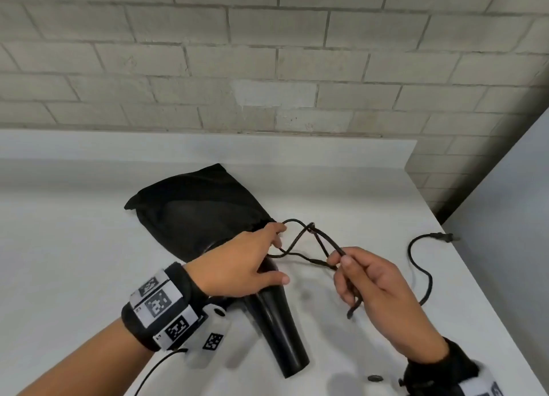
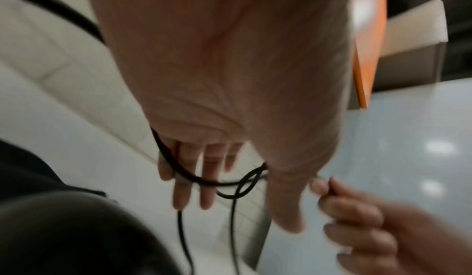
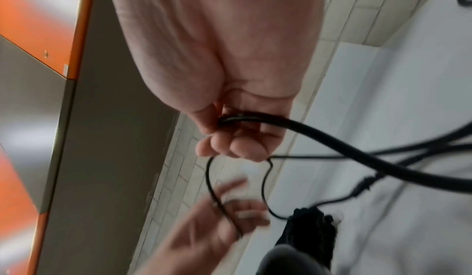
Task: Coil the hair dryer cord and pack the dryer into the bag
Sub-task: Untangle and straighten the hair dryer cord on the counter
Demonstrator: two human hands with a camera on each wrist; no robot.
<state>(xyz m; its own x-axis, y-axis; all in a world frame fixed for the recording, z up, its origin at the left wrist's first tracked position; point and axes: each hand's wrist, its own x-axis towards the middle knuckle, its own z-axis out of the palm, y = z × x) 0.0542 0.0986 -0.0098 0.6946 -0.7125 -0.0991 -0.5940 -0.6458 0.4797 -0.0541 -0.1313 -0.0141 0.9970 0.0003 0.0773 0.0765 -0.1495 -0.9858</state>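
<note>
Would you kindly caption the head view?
Both hands loop the dryer cord beside the bag.

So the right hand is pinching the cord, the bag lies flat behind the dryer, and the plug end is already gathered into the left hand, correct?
Not quite. The plug is not in the left hand; the head view shows it lying loose on the table, far right. The right hand does pinch the cord, and the bag lies flat behind the dryer.
</note>
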